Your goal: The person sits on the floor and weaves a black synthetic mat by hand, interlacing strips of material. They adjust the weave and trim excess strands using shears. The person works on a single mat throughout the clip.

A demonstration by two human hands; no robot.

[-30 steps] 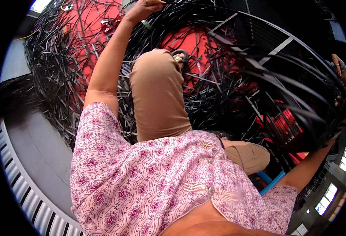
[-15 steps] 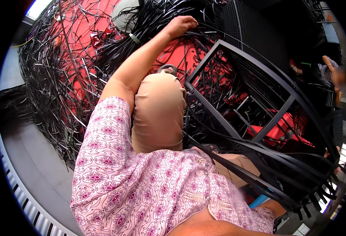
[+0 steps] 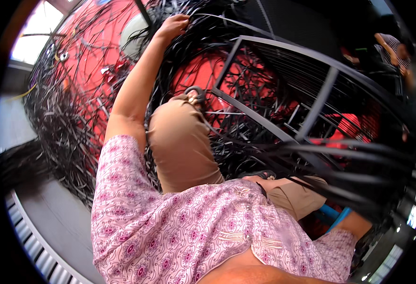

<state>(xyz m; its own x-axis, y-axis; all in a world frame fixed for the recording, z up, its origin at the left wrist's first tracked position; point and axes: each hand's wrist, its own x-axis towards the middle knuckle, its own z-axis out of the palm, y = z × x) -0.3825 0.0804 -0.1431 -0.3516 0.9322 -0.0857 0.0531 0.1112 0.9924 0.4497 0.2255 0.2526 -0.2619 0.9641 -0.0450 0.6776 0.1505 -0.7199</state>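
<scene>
My left arm reaches far forward over a heap of black flat strips (image 3: 66, 128). At its end my left hand (image 3: 174, 27) is closed, with the fingers curled on a long black strip (image 3: 231, 21) that runs off to the right. My right forearm (image 3: 357, 222) goes out at the lower right. The hand there is lost behind a bundle of dark strips (image 3: 354, 158), smeared by motion, so its fingers cannot be made out. A grey metal frame (image 3: 316, 102) with dark slats stands beside my knee, right of the heap.
Red flooring (image 3: 198, 68) shows through the scattered strips. A pale round disc (image 3: 134, 35) lies at the far left. Sandalled feet are close by, one (image 3: 196, 96) near the frame. Another person (image 3: 392, 49) sits at the far right. A blue seat part (image 3: 333, 215) is beside me.
My left hand has shifted left in the picture, still stretched forward. The strips at the right have swung and blurred. The whole view has tilted slightly, showing more of my knee and foot.
</scene>
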